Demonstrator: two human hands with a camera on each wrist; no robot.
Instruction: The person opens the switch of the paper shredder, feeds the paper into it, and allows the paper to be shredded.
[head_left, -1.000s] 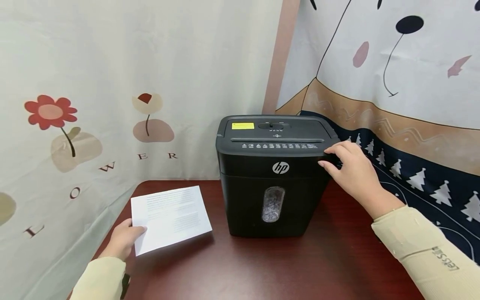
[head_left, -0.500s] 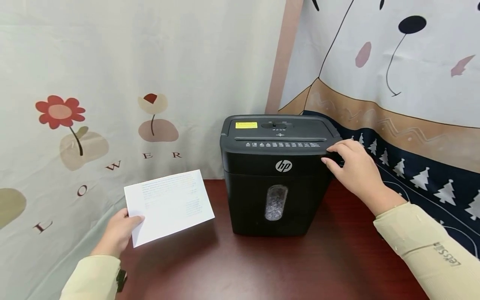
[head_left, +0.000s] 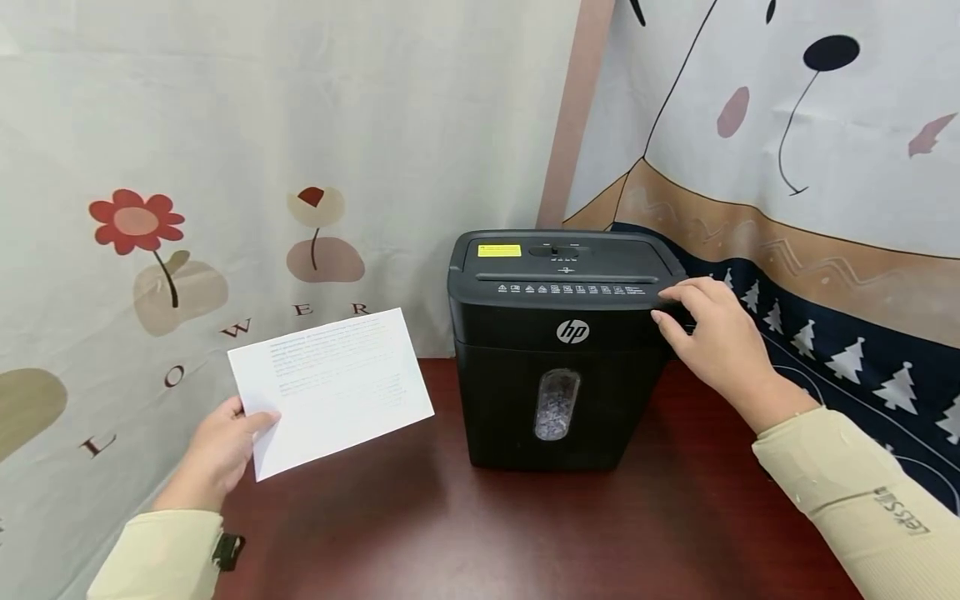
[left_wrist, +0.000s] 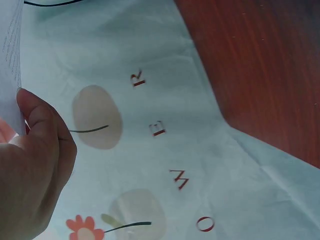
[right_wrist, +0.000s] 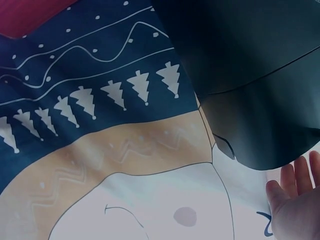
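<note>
My left hand (head_left: pixel 217 446) pinches the left edge of a white printed sheet of paper (head_left: pixel 333 392), thumb on top. The paper is raised over the table, tilted, and throws a shadow on it. In the left wrist view the paper (left_wrist: pixel 10 65) shows only partly, at the left edge, with the thumb and fingers on it. A black HP paper shredder (head_left: pixel 502 383) stands upright to the right of the paper. My right hand (head_left: pixel 716 346) has its fingertips right at the shredder's front right top corner, and the right wrist view shows its fingers (right_wrist: pixel 302 175) extended beside the casing.
The shredder's lid has a long feed slot (head_left: pixel 567 277), a slide switch (head_left: pixel 555 251) and a yellow label (head_left: pixel 499 250). Paper shreds show in its front window (head_left: pixel 557 404). Printed curtains (head_left: pixel 420 167) hang behind the dark red table (head_left: pixel 510 533). A white cable (head_left: pixel 802 375) runs on the right.
My left hand has lifted the paper from low over the table to a higher, more tilted position. My right hand stays at the shredder's corner. The whole view has shifted slightly.
</note>
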